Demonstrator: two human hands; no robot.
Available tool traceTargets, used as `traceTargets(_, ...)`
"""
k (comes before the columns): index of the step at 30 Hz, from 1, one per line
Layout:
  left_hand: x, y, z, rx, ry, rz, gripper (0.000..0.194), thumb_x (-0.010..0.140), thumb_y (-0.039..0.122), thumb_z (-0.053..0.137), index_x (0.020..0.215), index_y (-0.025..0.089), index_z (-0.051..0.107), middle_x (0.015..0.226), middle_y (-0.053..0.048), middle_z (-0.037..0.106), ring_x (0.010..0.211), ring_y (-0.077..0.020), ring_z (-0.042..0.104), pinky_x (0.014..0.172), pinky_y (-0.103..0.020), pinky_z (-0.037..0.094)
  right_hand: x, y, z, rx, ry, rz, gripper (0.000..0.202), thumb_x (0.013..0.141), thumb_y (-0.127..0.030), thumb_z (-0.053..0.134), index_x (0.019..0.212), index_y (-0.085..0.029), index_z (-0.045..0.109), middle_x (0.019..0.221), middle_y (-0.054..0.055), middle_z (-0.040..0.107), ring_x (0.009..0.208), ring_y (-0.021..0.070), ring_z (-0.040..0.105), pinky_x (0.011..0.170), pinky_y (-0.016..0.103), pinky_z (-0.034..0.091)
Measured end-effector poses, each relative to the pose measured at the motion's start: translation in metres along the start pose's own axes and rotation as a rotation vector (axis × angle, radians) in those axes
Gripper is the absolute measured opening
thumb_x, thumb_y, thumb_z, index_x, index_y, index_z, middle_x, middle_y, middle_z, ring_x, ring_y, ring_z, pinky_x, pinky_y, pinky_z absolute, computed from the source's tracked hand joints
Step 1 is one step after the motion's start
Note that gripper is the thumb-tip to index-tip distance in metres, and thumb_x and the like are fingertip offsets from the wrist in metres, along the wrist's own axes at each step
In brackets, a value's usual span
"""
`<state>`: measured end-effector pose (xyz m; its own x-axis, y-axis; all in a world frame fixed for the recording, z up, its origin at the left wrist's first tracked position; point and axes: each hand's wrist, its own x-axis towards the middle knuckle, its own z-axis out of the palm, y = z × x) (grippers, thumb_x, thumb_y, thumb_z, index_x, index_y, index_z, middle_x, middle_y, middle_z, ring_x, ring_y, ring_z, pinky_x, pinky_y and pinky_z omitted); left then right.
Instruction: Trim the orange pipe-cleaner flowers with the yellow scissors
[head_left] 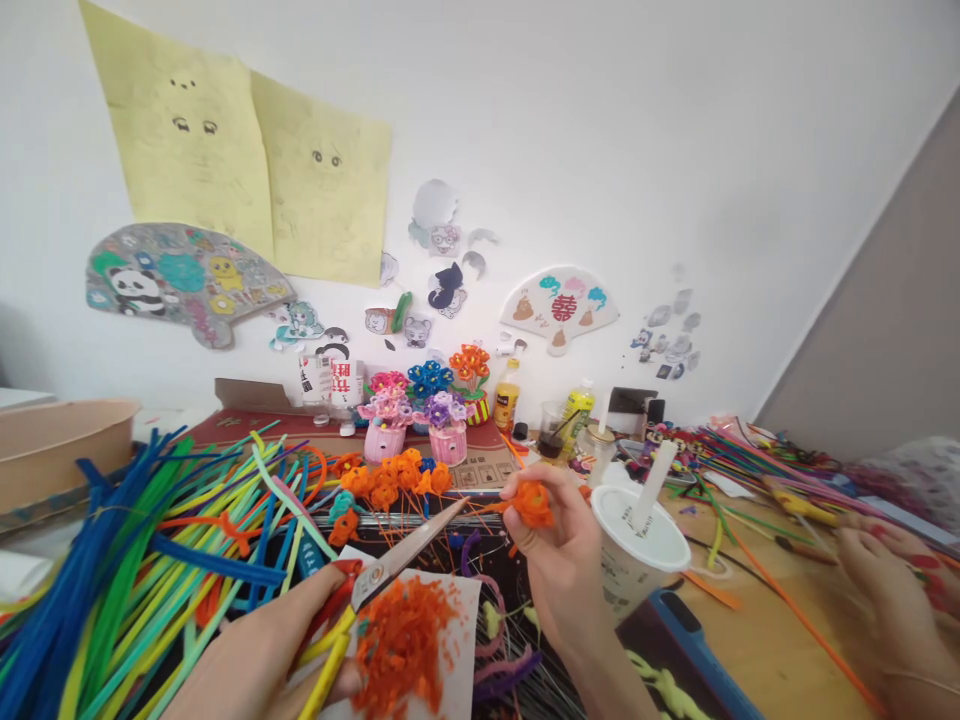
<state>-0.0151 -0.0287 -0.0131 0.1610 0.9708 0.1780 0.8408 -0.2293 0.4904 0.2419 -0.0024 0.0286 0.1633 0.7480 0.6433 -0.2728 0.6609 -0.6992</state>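
My left hand (259, 640) is closed around the handles of a pair of scissors (405, 550), whose blades lie together and point up and right. My right hand (566, 560) pinches an orange pipe-cleaner flower (534, 503) just beyond the scissors' tip, not touching it. Beneath the scissors, fuzzy orange clippings (409, 640) are heaped on a white sheet (463, 600). Several finished orange flowers (397, 478) on thin stems lie behind the blades.
Loose pipe cleaners (202, 510) pile up at left beside a round container (60, 450). A lidded cup with a straw (641, 530) stands close to my right forearm. Small flower pots (448, 445) and bottles (507, 395) line the back. Another person's hands (885, 590) are at far right.
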Motion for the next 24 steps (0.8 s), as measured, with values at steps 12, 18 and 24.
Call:
traceTargets(12,0.006,0.017,-0.008,0.016,0.061,-0.040,0.044,0.069,0.047,0.051,0.102,0.022,0.068,0.101,-0.006,0.078,0.088,-0.0256,0.074,0.072,-0.028,0.058,0.000,-0.009,0.007,0.128,-0.045,0.250,0.027,0.074,-0.020,0.079,0.097,-0.024,0.066,0.088,-0.001,0.064,0.083,0.0120,0.055,0.075,0.019,0.043)
traceTargets(18,0.005,0.011,-0.004,0.006,-0.020,-0.057,0.049,0.071,0.049,0.050,0.108,0.021,0.066,0.107,-0.007,0.076,0.093,-0.0248,0.072,0.077,-0.029,0.057,0.003,-0.012,0.007,0.193,-0.053,0.363,0.034,0.065,-0.017,0.084,0.094,-0.023,0.067,0.088,-0.001,0.064,0.082,0.0113,0.055,0.074,0.018,0.045)
traceTargets(24,0.005,0.011,-0.004,0.033,0.007,-0.085,0.053,0.072,0.050,0.052,0.115,0.022,0.065,0.108,-0.006,0.076,0.094,-0.0258,0.072,0.078,-0.031,0.056,0.003,-0.008,0.008,0.201,-0.016,0.398,0.034,0.063,-0.022,0.086,0.091,-0.022,0.068,0.088,0.000,0.065,0.082,0.0128,0.057,0.075,0.020,0.047)
